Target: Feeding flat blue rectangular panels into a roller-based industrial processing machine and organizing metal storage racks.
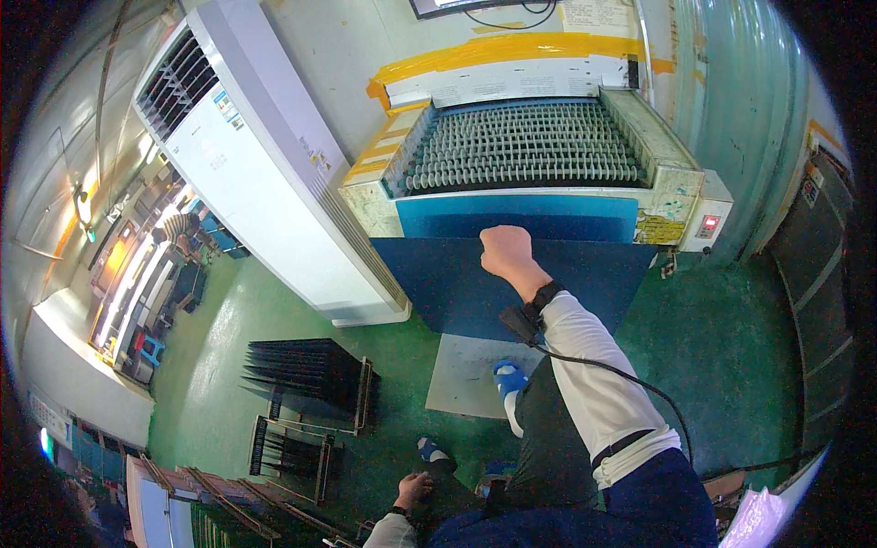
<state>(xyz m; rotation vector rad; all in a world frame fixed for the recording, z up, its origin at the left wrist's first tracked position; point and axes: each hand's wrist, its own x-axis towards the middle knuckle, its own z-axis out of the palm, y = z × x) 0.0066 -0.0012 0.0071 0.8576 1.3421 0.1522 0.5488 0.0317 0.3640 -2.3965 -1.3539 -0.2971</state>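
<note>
White-sleeved, the person's right arm reaches forward, ending in the right hand (pixel 508 251), whose fingers are folded together in a fist before the dark-blue panel (pixel 539 297) below the pale-blue front plate (pixel 521 217). Whether the fist pinches the panel's upper edge or only hangs in front of it, I cannot tell; the fingertips are hidden. The left hand (pixel 414 491) is low beside the dark trousers (pixel 557 443), partly curled; its grip cannot be made out.

Beyond the fist, the roller conveyor machine (pixel 525 146) shows row on row of pale rollers in plain sight, and the control box (pixel 705 222) at its right side has a lit red display. Left of the legs, dark thin sheets (pixel 306 370) stand close together in a metal rack (pixel 364 393) on the green floor (pixel 215 356), so a good number are racked. Whether these are finished or still waiting does not show, so how much is left cannot be judged.

A lower rack (pixel 292 457) also holds dark pieces, too dim to count. The tall white air conditioner (pixel 265 173) stands just beside the machine, covering part of its left side. Farther left, a bent-over co-worker (pixel 180 233) is small and blurred, and the wall screen (pixel 448 7) is cut off at the top.
</note>
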